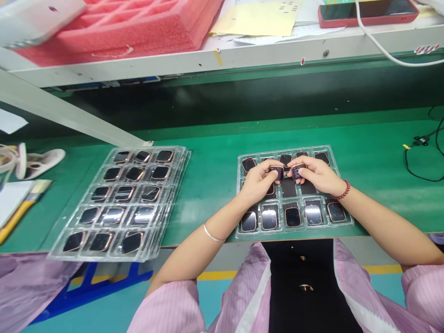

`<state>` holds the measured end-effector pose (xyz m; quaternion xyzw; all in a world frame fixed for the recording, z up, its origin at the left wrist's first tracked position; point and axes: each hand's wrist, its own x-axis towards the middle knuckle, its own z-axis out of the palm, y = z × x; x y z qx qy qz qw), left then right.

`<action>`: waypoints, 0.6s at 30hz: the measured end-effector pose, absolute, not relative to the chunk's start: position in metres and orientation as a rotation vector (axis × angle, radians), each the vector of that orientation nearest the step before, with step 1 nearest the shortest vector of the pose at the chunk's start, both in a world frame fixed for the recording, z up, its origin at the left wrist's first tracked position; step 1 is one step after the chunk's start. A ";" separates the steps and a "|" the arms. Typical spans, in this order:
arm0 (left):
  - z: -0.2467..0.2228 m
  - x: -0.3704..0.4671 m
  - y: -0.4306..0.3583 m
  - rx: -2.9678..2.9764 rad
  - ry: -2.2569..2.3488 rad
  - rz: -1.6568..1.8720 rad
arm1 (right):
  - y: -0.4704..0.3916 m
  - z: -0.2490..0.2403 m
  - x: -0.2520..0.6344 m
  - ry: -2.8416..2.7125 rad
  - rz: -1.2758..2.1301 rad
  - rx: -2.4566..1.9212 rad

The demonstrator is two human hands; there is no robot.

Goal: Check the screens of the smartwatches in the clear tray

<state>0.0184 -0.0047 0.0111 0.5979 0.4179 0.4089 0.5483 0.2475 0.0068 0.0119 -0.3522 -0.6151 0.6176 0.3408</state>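
Observation:
My left hand [261,179] grips a smartwatch body [277,173] with a dark screen, thumb on its face. In my right hand [314,174] is a second smartwatch body [297,171], its screen lit with small text. Both hands are close together above a clear plastic tray [294,229]. Rows of square watch bodies with dark glass, such as this watch body [292,216], sit in its compartments. Two middle compartments below my fingers show only dark squares. My hands partly hide the upper rows.
To the left lies a stack of clear trays [173,194] filled with watch bodies. A brush [26,208] and a white sandal-like item [45,162] are at far left. A shelf above carries pink foam [156,37] and a red-cased phone [367,13]. Black cable [416,173] lies at right.

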 end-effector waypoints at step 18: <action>0.013 0.019 -0.006 1.394 1.006 0.968 | 0.006 0.013 0.247 -1.627 1.575 -0.893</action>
